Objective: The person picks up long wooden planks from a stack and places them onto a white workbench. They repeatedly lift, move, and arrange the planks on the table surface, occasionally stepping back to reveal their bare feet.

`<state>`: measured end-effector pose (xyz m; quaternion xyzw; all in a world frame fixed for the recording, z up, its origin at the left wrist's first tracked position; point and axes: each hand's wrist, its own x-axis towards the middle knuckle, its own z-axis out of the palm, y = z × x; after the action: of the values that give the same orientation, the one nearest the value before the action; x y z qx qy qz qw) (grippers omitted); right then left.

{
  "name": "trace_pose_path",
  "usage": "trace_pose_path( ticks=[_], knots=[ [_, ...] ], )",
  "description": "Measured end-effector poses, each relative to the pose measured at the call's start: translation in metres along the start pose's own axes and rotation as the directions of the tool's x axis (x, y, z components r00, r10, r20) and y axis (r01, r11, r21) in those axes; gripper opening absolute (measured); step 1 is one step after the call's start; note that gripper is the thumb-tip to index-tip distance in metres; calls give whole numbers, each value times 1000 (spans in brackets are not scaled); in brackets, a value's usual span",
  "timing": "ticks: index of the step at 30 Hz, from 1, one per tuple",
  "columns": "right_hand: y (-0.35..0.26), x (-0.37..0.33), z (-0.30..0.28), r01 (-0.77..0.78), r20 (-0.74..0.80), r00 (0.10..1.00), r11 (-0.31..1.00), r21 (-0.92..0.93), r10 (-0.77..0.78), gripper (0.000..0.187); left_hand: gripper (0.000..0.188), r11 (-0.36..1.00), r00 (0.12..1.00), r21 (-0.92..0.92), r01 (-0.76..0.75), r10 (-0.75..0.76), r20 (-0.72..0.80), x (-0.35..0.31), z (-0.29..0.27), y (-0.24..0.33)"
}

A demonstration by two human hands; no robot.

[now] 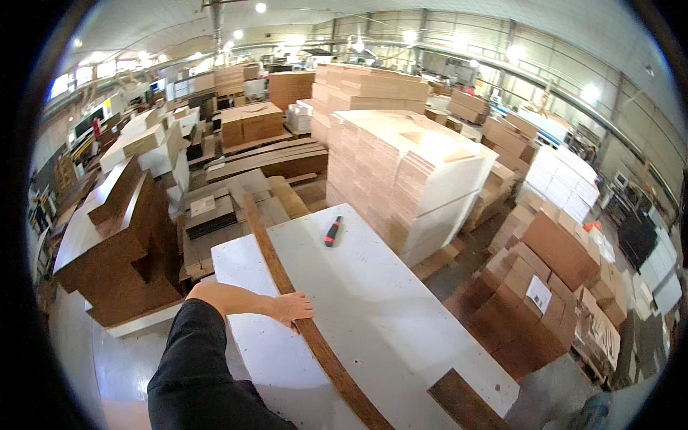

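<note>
A long, narrow brown wooden strip [322, 350] lies lengthwise across a white tabletop [401, 308], its far end reaching past the table's edge. My left hand [290, 308] comes in from the left in a black sleeve and grips the strip near its middle, fingers curled over it. Beyond the hand, to the right of the strip, lies a small tool with a black and red handle [332, 232]; its kind is hard to make out. A shorter dark brown board [466, 403] rests at the table's near right corner. My right hand is out of view.
Tall stacks of light wooden panels [380, 165] stand just past the table. Brown stacked panels [122, 244] rise on the left, with flat boards [236, 204] beside them. Brown cartons [516, 308] are piled on the right. White stacks [562, 183] stand farther back.
</note>
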<state>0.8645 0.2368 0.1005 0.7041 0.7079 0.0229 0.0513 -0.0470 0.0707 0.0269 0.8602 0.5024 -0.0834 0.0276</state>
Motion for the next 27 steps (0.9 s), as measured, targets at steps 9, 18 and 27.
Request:
trace_pose_path(
  ticks=[9, 18, 27],
  knots=[
    [-67, 28, -1, 105, 133, 985, 994, 32, -108, 60, 68, 1000, 998, -13, -12, 11, -64, -6, 5, -2],
    [-134, 61, 46, 80, 235, 951, 892, 445, -203, 58, 65, 998, 995, -56, -39, 33, -94, -8, 10, -7],
    [-302, 94, 43, 183, 122, 953, 849, 496, -277, 73, 63, 993, 977, -98, -71, 50, -206, -16, 7, -11]
  ],
)
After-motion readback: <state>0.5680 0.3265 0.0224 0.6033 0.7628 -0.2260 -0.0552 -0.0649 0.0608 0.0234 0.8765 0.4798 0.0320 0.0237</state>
